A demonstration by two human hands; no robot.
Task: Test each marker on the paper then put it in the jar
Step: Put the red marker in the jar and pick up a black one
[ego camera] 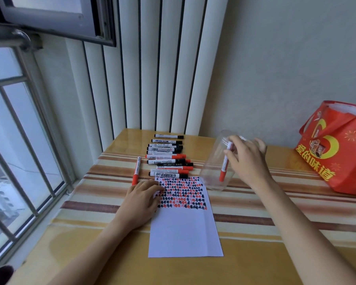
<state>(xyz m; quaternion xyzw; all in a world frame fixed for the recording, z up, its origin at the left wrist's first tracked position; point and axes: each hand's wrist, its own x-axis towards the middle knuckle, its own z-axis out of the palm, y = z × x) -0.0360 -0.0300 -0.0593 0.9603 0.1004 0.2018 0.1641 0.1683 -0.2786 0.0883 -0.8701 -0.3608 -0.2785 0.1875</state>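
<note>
Paper (185, 229) under my flat, relaxed left hand (141, 199). Right hand (246, 159) pinches red marker (225, 164), cap-down inside jar (216, 167).

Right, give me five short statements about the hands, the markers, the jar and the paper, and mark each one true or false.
1. The right hand holds a red-capped marker cap down in the clear jar. True.
2. The left hand grips a black marker. False: its fingers lie flat on the paper and hold nothing.
3. The whole sheet is covered in test marks. False: red and black marks fill only the far part; the near part is blank.
4. A row of markers lies on the table beyond the paper. True.
5. The red bag stands by the window. False: it stands on the right side of the table, away from the window.
</note>
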